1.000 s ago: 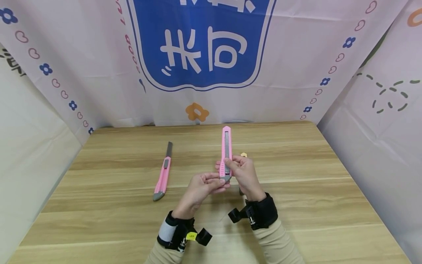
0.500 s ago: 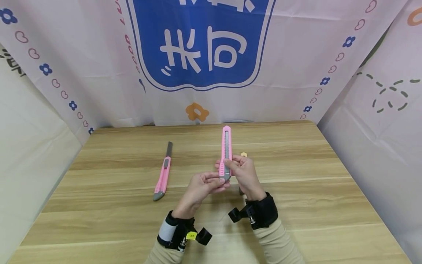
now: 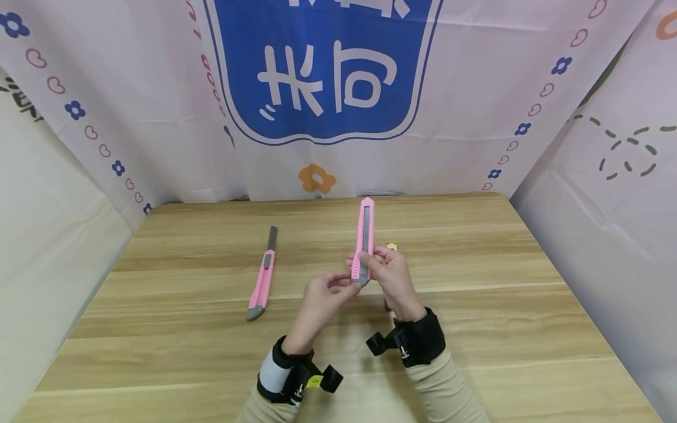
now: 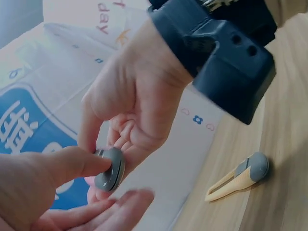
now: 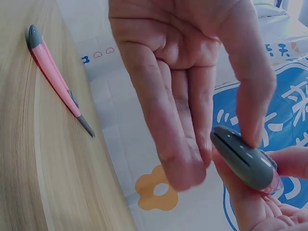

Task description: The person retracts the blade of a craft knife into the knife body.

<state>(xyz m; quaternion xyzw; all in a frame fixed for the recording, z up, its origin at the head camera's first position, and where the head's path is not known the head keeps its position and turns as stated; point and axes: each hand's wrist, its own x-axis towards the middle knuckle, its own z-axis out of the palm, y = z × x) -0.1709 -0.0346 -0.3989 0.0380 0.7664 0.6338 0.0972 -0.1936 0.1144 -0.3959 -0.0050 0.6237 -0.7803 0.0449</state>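
Note:
A pink utility knife point(image 3: 365, 235) stands raised over the table, its grey end cap point(image 5: 245, 159) lowest and no blade out at its top. Thumb and fingers of my right hand point(image 3: 391, 279) pinch its lower body. My left hand point(image 3: 325, 302) touches the cap with its thumb; its other fingers are stretched out, apart from the cap in the right wrist view. A second pink utility knife point(image 3: 261, 282) lies to the left, grey blade extended. Partly hidden behind my right hand is a yellow utility knife point(image 4: 236, 180) with a grey end, lying on the table.
The wood-grain table point(image 3: 158, 352) runs back to a white printed cloth point(image 3: 174, 106) with a blue emblem. White cloth walls point(image 3: 608, 194) close off both sides. Each wrist wears a black band with a small camera point(image 3: 331, 379).
My left fingers draw back from under the end cap, leaving the thumb on it. The held pink knife rises slightly. Both knives on the table stay put.

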